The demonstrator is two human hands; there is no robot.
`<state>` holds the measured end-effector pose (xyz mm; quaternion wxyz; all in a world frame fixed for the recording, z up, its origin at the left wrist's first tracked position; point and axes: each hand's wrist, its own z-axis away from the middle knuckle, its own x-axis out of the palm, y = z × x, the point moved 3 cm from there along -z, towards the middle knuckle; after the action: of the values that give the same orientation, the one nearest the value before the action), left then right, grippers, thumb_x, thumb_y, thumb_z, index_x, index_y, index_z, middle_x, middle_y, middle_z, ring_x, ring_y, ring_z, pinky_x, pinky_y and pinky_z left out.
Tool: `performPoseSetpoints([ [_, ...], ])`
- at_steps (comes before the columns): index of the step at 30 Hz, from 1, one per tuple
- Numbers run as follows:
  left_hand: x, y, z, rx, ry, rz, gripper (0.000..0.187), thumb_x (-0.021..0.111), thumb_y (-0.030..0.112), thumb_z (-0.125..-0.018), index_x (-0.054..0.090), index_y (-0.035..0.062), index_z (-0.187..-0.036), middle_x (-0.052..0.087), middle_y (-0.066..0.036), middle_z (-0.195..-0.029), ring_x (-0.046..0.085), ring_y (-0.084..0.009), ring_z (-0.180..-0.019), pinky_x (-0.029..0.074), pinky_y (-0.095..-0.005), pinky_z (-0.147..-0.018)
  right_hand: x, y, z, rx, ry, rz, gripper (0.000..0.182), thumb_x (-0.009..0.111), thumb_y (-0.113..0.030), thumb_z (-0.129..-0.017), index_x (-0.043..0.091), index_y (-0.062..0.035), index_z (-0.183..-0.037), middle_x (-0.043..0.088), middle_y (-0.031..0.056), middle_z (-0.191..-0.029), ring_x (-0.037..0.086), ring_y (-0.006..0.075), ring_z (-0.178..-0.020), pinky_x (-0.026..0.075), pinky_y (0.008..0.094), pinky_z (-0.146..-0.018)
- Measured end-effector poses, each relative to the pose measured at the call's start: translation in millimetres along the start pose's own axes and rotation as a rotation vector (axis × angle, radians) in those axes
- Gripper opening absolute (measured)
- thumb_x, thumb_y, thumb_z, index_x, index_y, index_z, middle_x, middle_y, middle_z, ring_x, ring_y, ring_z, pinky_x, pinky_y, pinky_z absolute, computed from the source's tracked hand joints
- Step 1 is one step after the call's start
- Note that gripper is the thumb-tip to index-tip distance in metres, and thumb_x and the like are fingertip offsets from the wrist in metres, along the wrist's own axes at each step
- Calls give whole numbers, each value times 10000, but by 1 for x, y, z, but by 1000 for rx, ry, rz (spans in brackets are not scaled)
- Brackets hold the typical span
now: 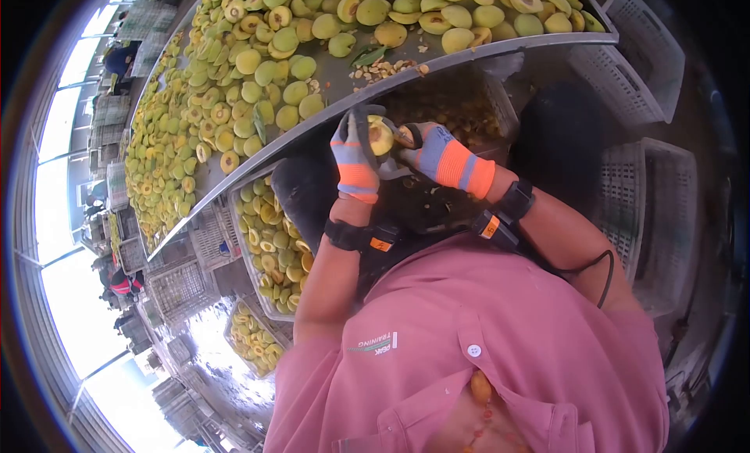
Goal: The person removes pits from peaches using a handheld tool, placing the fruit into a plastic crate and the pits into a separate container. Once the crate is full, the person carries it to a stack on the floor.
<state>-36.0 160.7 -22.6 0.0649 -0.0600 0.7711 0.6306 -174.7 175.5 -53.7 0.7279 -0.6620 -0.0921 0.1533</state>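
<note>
Close to the table's near edge, my left hand (356,152), in a grey and orange glove, is closed around a cut stone fruit (380,136) with pale yellow flesh. My right hand (445,157), gloved the same way, is closed on a small brown piece (405,136) right beside the fruit. What this piece is, I cannot tell. Beyond both hands, green-yellow stone fruits (293,93), whole and halved, are heaped on the metal-edged table (344,103). Some halves show brown hollows or stones.
Under the table edge sits a dark container (500,101) with small brown bits. A crate of cut fruit (269,246) stands left of my legs. White plastic crates (652,218) stand at the right. Loose kernels (387,71) and leaves lie on the table. People work far left.
</note>
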Motion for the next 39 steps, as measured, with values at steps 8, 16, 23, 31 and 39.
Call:
performPoseSetpoints([
  [8,4,11,5,114,3,-125,257,459,4,-926,540,-54,-1163,631,-143,-1016,627,-235,-853,511,-314,-779,1,16,-2,218,-73,-101,258,639,-210,-748,620,4,-889,582,119,-632,616,231,-610,490,351,-552],
  [16,22,26,9,231,-20,-302,212,464,107,-951,594,-38,-1034,613,-107,-971,585,-189,-836,467,-302,-763,-13,-7,6,453,-147,-80,322,656,-238,-733,647,46,-885,644,181,-738,635,272,-704,503,376,-631],
  [23,15,15,6,232,-78,-354,187,487,88,-919,633,-17,-971,626,-101,-888,599,-183,-771,476,-279,-703,4,14,6,137,-110,-4,277,652,-211,-741,665,-4,-925,636,136,-712,612,236,-631,491,359,-606],
  [31,6,26,-6,-128,-424,-56,168,570,127,-909,644,-17,-958,662,-79,-908,612,-159,-784,484,-272,-701,-26,-20,24,236,-539,-260,231,672,-205,-781,667,1,-884,628,42,-693,581,122,-614,457,296,-510],
  [39,6,62,-2,444,-630,-539,141,540,47,-848,644,-13,-923,633,-115,-861,632,-224,-778,496,-285,-697,-22,-19,26,168,-606,-332,225,724,-197,-783,669,-9,-895,630,12,-721,575,89,-637,461,287,-535],
])
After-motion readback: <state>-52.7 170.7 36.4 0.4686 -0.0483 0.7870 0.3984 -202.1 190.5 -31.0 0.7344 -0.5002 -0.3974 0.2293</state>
